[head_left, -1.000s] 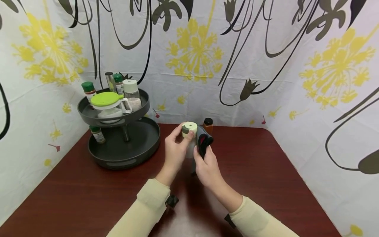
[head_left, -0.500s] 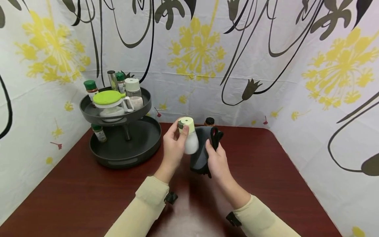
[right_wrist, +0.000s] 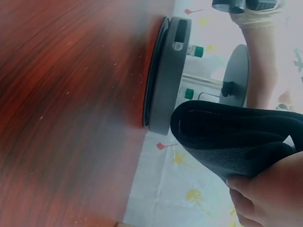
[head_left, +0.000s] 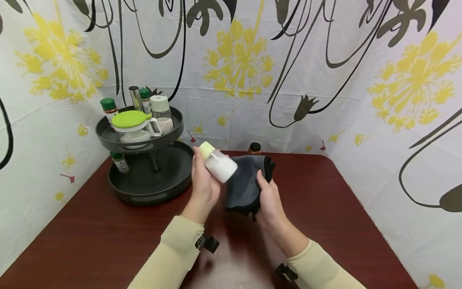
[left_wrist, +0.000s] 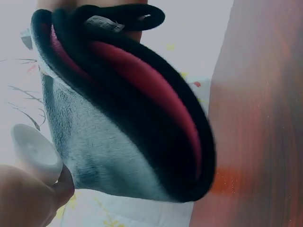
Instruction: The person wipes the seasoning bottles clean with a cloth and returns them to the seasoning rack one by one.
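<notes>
In the head view my left hand (head_left: 203,184) grips a small shaker bottle (head_left: 221,166) with a pale yellow-green cap and white contents. The bottle lies tilted, cap to the upper left and base to the lower right. Close beside it, my right hand (head_left: 270,200) holds a folded grey cloth (head_left: 244,181) with black edging, thumb on its near face. The left wrist view shows pink inside the folds of the cloth (left_wrist: 156,85) and the white bottle base (left_wrist: 37,152) near it. Both things are held above the table. Whether bottle and cloth touch, I cannot tell.
On the left stands a dark two-tier turntable (head_left: 151,196). Its upper tier carries several containers, among them a green-lidded pot (head_left: 131,119); a green-capped jar (head_left: 120,162) sits below. Behind the cloth, a black-lidded jar (head_left: 254,147) stands near the red-brown table's (head_left: 317,192) back edge.
The bottle has come out from behind the cloth and tipped from upright to slanted, base toward the right. My right hand has shifted slightly right, and the cloth now shows its broad grey face.
</notes>
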Action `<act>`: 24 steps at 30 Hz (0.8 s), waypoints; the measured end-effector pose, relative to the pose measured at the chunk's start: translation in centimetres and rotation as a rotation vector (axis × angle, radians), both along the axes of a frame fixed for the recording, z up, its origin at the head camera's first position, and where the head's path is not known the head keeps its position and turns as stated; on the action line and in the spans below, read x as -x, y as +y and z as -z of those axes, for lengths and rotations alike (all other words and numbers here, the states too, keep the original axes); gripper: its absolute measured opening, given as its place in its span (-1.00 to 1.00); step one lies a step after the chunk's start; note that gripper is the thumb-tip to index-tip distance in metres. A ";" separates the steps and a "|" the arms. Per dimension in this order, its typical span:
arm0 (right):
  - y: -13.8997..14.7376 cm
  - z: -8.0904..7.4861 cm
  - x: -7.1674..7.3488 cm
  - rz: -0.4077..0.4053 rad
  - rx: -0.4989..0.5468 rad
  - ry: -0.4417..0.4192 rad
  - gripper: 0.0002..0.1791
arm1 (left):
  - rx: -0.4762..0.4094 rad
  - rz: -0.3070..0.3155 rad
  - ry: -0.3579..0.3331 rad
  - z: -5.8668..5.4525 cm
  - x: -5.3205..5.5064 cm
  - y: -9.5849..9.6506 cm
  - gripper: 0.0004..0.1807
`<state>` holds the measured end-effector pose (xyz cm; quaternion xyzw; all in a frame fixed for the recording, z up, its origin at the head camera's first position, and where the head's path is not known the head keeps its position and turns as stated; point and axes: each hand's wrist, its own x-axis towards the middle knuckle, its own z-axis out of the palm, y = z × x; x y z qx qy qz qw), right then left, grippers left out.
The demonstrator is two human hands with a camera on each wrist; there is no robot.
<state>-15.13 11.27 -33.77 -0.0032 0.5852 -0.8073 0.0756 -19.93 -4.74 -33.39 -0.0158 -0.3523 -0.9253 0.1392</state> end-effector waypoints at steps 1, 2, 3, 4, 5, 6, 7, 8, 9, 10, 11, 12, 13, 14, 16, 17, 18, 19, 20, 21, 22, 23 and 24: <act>0.0 -0.1 0.0 -0.003 0.023 -0.004 -0.40 | -0.018 0.012 0.000 -0.1 0.0 0.0 -0.62; 0.0 -0.2 -0.1 -0.008 0.038 -0.004 -0.40 | -0.028 0.022 0.000 -0.2 -0.1 0.1 -0.65; -0.1 -0.3 -0.1 -0.014 0.054 -0.006 -0.39 | -0.030 0.030 0.005 -0.2 -0.1 0.2 -0.67; -0.1 -0.4 -0.2 -0.023 0.070 -0.006 -0.38 | -0.028 0.039 0.013 -0.2 -0.1 0.2 -0.66; -0.2 -0.4 -0.2 -0.032 0.089 -0.008 -0.37 | -0.022 0.046 0.023 -0.2 -0.2 0.4 -0.65; -0.2 -0.5 -0.2 -0.045 0.102 -0.006 -0.36 | -0.012 0.052 0.032 -0.2 -0.3 0.5 -0.66; -0.3 -0.5 -0.2 -0.057 0.122 -0.005 -0.35 | 0.002 0.056 0.041 -0.1 -0.4 0.7 -0.65; -0.4 -0.6 -0.2 -0.068 0.136 -0.004 -0.34 | 0.015 0.056 0.054 -0.1 -0.6 0.8 -0.65; -0.5 -0.6 -0.3 -0.079 0.150 -0.005 -0.34 | 0.038 0.053 0.067 -0.1 -0.7 1.0 -0.65; -0.6 -0.6 -0.3 -0.091 0.163 -0.006 -0.34 | 0.063 0.047 0.080 0.0 -0.8 1.2 -0.65; -0.8 -0.5 -0.3 -0.103 0.172 -0.011 -0.34 | 0.087 0.039 0.093 0.0 -1.0 1.3 -0.65; -0.9 -0.5 -0.4 -0.110 0.174 -0.016 -0.33 | 0.111 0.029 0.106 0.1 -1.1 1.5 -0.64; -1.0 -0.5 -0.5 -0.115 0.174 -0.023 -0.33 | 0.134 0.019 0.121 0.2 -1.2 1.6 -0.62; -1.1 -0.5 -0.6 -0.120 0.171 -0.031 -0.33 | 0.159 0.006 0.138 0.2 -1.3 1.7 -0.60; -1.2 -0.5 -0.9 -0.136 0.157 -0.051 -0.34 | 0.210 -0.022 0.166 0.3 -1.4 1.8 -0.56; -1.2 -0.5 -1.1 -0.146 0.152 -0.064 -0.34 | 0.231 -0.037 0.181 0.4 -1.4 1.7 -0.55; -1.1 -0.6 -1.2 -0.154 0.146 -0.080 -0.35 | 0.254 -0.051 0.193 0.5 -1.3 1.7 -0.54; -0.9 -0.8 -1.3 -0.168 0.141 -0.097 -0.36 | 0.275 -0.063 0.206 0.5 -1.2 1.6 -0.54; -0.7 -1.0 -1.4 -0.181 0.137 -0.115 -0.36 | 0.295 -0.073 0.215 0.6 -1.1 1.5 -0.54; -0.4 -1.3 -1.6 -0.191 0.125 -0.133 -0.37 | 0.309 -0.080 0.219 0.7 -1.1 1.4 -0.55; -0.1 -1.7 -1.7 -0.195 0.116 -0.151 -0.37 | 0.314 -0.085 0.223 0.7 -1.0 1.2 -0.55; 0.3 -2.0 -1.8 -0.198 0.108 -0.165 -0.37 | 0.313 -0.087 0.221 0.8 -1.0 1.1 -0.55; 0.6 -2.3 -1.9 -0.197 0.102 -0.175 -0.39 | 0.310 -0.087 0.216 0.9 -1.0 1.0 -0.55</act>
